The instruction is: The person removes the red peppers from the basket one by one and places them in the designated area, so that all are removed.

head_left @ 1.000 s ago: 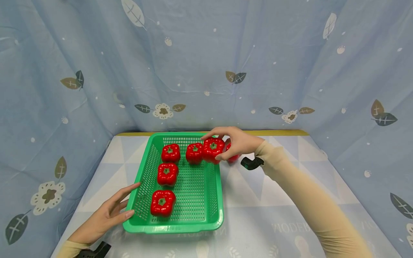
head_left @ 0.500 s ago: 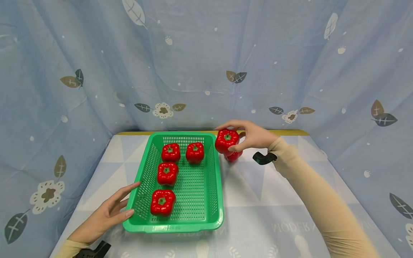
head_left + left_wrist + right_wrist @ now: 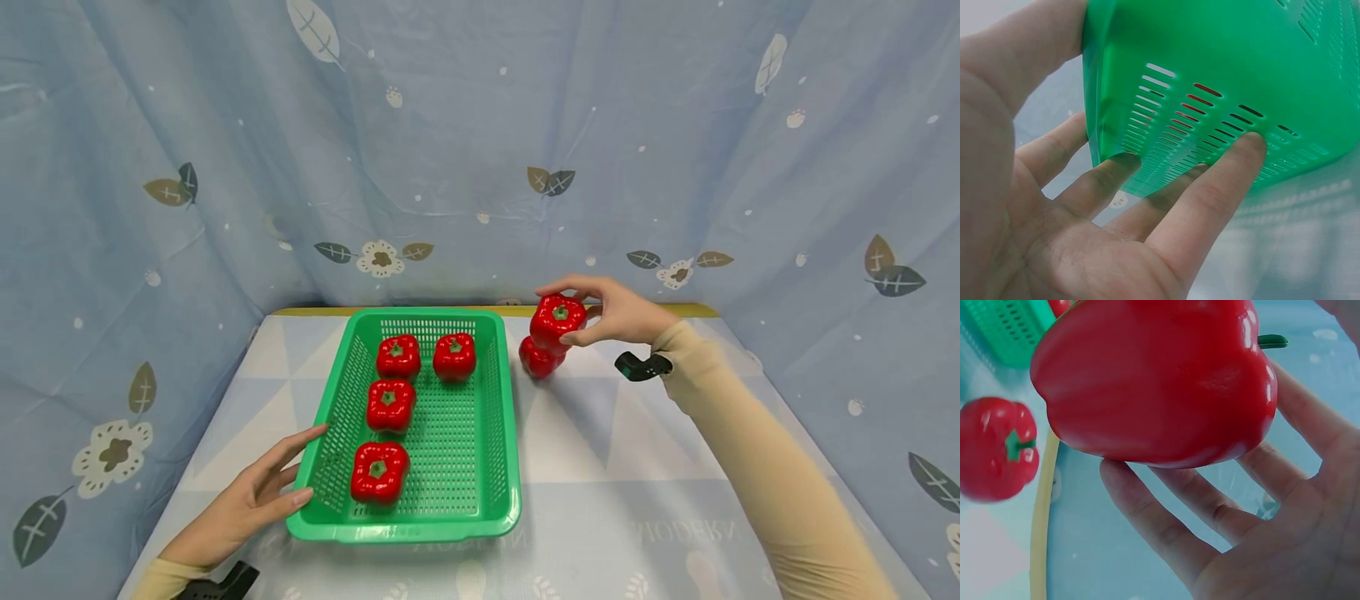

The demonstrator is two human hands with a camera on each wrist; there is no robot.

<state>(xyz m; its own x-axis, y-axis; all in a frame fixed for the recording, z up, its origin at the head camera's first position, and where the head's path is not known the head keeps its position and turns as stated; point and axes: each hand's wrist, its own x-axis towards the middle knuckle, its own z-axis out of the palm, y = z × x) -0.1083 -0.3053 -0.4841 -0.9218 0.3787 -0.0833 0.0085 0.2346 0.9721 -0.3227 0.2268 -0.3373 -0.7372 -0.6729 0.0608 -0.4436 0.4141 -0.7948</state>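
Observation:
My right hand point(image 3: 626, 315) pinches a red bell pepper point(image 3: 557, 323) between thumb and fingertips, raised right of the green basket point(image 3: 491, 525). In the right wrist view the fingertips meet the held pepper's point(image 3: 1160, 387) side, its green stem pointing right. Another red bell pepper point(image 3: 538, 360) rests on the table, partly hidden below the held one. My left hand point(image 3: 243, 504) touches the basket's left side. In the left wrist view its extended fingers point(image 3: 1204, 206) rest against the slotted outer wall. Several bell peppers point(image 3: 391, 406) stand inside the basket, stems upward.
The patterned tablecloth point(image 3: 600, 517) covers the table around the basket. A yellow edge strip point(image 3: 686, 310) runs along the back. Behind and at both sides hangs a blue leaf-print curtain point(image 3: 480, 150).
The right hand has carried its pepper from over the basket's right back rim rightward, past the pepper on the table. The left hand and basket have stayed in place.

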